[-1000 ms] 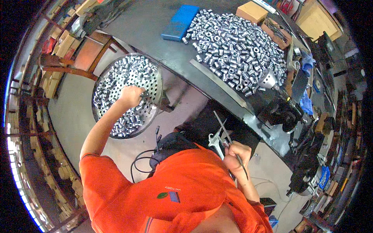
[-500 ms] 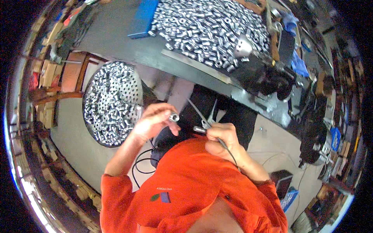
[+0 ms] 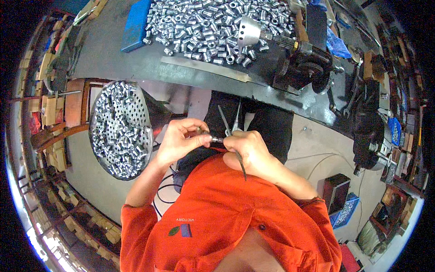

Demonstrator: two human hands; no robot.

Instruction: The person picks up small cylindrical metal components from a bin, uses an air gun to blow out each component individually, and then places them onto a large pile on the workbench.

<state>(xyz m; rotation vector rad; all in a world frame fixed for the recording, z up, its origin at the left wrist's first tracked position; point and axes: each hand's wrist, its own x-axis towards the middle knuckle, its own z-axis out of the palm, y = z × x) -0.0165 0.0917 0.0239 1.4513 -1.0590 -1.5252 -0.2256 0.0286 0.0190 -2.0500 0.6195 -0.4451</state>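
Observation:
My left hand [image 3: 186,141] pinches a small shiny metal sleeve [image 3: 202,132], mostly hidden by the fingers. My right hand [image 3: 248,147] is closed around a slim tool with a short cylindrical metal tip [image 3: 217,140], which meets the sleeve between the two hands; whether the tip is inside it I cannot tell. Two long tapered grey prongs [image 3: 225,119] stick up from the same right hand, spread in a V, and a thin dark tail [image 3: 241,167] hangs below it. Both hands are in front of my orange shirt, over my lap.
A round perforated metal tray [image 3: 142,102] with many sleeves stands at the left. Ahead, the dark workbench [image 3: 108,59] bears a heap of sleeves [image 3: 195,34], a blue block [image 3: 136,27] and a black geared machine [image 3: 303,68]. A blue crate [image 3: 346,211] sits at lower right.
My hands have come together, bringing the sleeve in my left hand against the tool tip. My view has shifted, so the bench and tray appear moved.

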